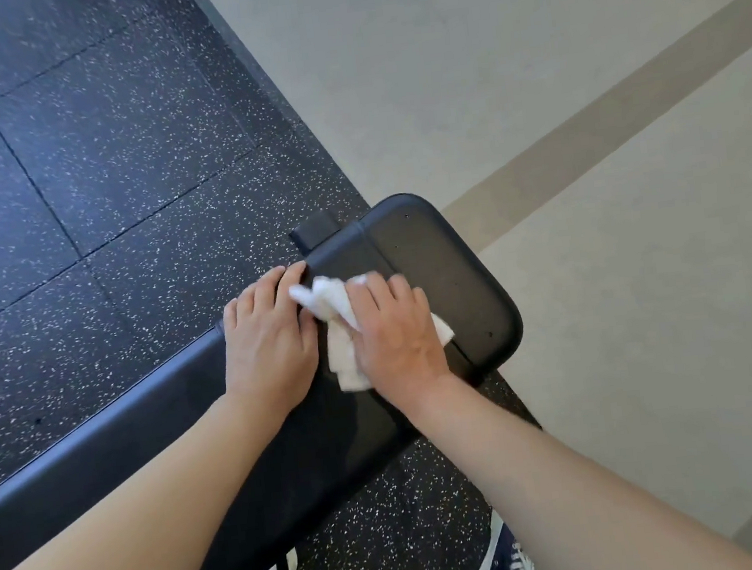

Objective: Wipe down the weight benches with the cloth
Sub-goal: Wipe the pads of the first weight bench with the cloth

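A black padded weight bench (pixel 435 250) runs from the lower left to the centre right, with a seam between its long pad and its short end pad. A crumpled white cloth (pixel 337 330) lies on the pad near that seam. My right hand (pixel 398 333) lies flat on the cloth with its fingers spread, pressing it onto the pad. My left hand (pixel 268 338) rests on the bench beside the cloth, its fingertips at the pad's far edge. Part of the cloth is hidden under my right hand.
Black speckled rubber floor tiles (pixel 98 174) cover the left and the area under the bench. Pale smooth flooring (pixel 577 101) with a darker stripe lies to the right. My two shoes (pixel 510 567) stand on the rubber floor by the bench's near side.
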{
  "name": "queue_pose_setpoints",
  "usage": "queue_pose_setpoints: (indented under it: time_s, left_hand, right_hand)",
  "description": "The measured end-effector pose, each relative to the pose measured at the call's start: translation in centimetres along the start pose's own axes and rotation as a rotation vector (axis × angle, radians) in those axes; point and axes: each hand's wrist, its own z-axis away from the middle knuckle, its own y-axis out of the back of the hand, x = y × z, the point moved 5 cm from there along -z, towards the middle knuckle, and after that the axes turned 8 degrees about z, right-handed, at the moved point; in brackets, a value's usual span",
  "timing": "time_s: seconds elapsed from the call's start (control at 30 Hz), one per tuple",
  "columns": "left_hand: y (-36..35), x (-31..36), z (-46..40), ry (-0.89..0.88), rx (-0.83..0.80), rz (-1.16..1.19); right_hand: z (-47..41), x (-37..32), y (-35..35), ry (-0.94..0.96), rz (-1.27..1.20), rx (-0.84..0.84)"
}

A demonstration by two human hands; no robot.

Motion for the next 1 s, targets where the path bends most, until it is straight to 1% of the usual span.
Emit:
queue_pose_setpoints:
  time_s: [0.1,0.17,0.23,0.33,0.4,0.5,0.6,0.73,0.83,1.0]
  left_hand:
    - [-0.3,1.1,-0.6,0.051,0.011,-0.023]
    - [-0.7,1.8,-1.5,0.044,-0.009,-0.037]
    - [-1.3,2.7,-2.6,0.052,-0.018,-0.049]
    - [-2.3,3.7,-4.0,0.149,0.050,-0.047]
    - [-2.8,3.9,-4.3,0.196,0.114,-0.037]
    - [-3.2,3.5,-4.2,0.203,0.178,-0.052]
    - [-3.2,3.3,-4.4,0.215,0.191,-0.068]
    - [-3.4,3.4,-4.5,0.209,0.220,-0.079]
    - [-3.5,3.5,-4.6,0.217,0.226,-0.078]
    - [-3.8,3.3,-4.7,0.209,0.245,-0.106]
  right_hand:
    - [7.4,3.0,1.2,0.058,-0.015,-0.079]
    - [11.3,5.8,2.2,0.041,-0.011,-0.157]
    - [13.4,8.9,3.5,-0.040,-0.039,-0.178]
    - [13.6,12.9,5.9,-0.187,-0.104,-0.119]
    - [12.6,14.5,6.7,-0.221,-0.114,-0.080]
    - [10.2,14.8,6.0,-0.211,-0.150,-0.049]
    - [7.2,13.5,3.8,-0.183,-0.174,-0.053]
    - [3.1,11.8,1.8,-0.158,-0.126,0.062]
    - [-0.4,10.9,0.7,-0.153,-0.101,0.107]
    - [-9.7,7.8,-0.8,-0.138,-0.112,0.136]
